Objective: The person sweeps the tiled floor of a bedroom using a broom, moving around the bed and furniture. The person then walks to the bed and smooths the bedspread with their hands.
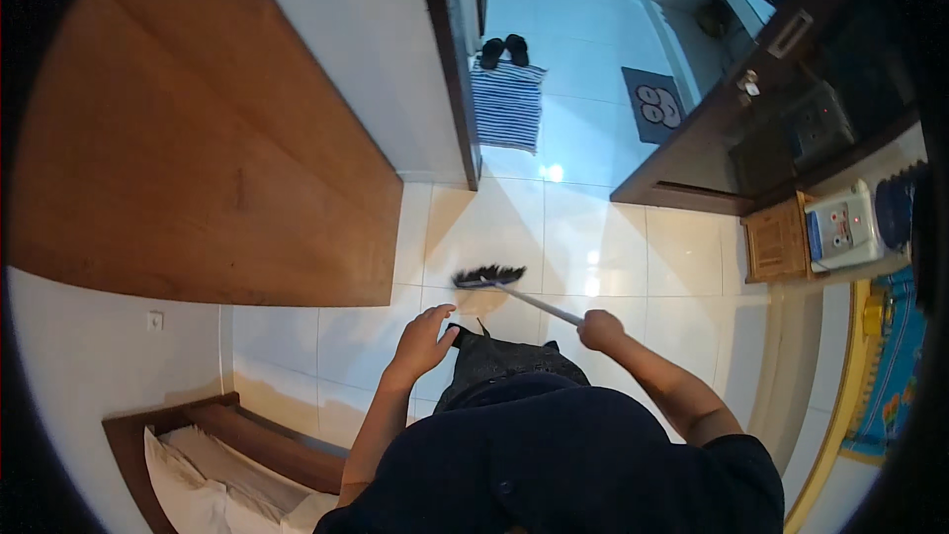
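My right hand [601, 331] is closed around the pale handle of a broom [546, 306]. The handle slants down and left to the broom head [488, 278], whose dark bristles fan out over the light floor tiles. Left of the broom, my left hand [424, 341] hangs in front of my body with its fingers stretched out and nothing in it. A gap separates it from the broom head.
A brown wooden panel [213, 153] stands at left, a bed [188, 435] below it. Ahead, a doorway with an opened dark door [712, 129] leads to a striped mat [508, 109], black slippers [505, 51] and a grey mat [653, 105]. A water dispenser [842, 227] stands at right by a wooden cabinet [776, 240].
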### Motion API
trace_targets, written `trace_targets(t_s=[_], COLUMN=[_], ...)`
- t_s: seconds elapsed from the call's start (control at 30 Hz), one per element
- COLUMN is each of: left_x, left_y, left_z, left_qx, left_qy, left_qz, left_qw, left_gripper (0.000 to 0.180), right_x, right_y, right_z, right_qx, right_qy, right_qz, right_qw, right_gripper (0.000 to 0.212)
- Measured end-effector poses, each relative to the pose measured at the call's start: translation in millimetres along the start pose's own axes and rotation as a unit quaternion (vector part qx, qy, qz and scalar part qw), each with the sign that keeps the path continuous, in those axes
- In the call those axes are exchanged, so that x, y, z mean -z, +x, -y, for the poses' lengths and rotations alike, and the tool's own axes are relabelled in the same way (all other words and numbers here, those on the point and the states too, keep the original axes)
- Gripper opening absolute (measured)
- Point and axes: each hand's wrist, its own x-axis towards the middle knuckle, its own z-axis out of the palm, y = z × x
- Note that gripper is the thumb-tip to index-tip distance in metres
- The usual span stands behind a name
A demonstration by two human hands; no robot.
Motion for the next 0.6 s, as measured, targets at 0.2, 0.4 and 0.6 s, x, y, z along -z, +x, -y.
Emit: trace_targets(t_s=[0.2, 0.4, 0.6], left_x=[-52, -107, -156], left_y=[16, 21, 53], left_z=[-66, -122, -174], left_qx=[-0.052, -0.067, -0.136], left_qy=[-0.004, -0.009, 0.031], left_qz=[0.042, 0.129, 0.216], left_qw=[0.998, 0.989, 0.967], left_gripper=[0.033, 0.034, 0.033], right_x=[-69, -96, -138], right_y=[-3, -26, -142], right_z=[-22, -109, -249], right_qx=[-0.040, -0.061, -0.138], right_qy=[0.096, 0.154, 0.225], right_qz=[0.002, -0.056, -0.138], right_qw=[0.995, 0.985, 0.955], right_gripper=[0.023, 0.024, 0.029])
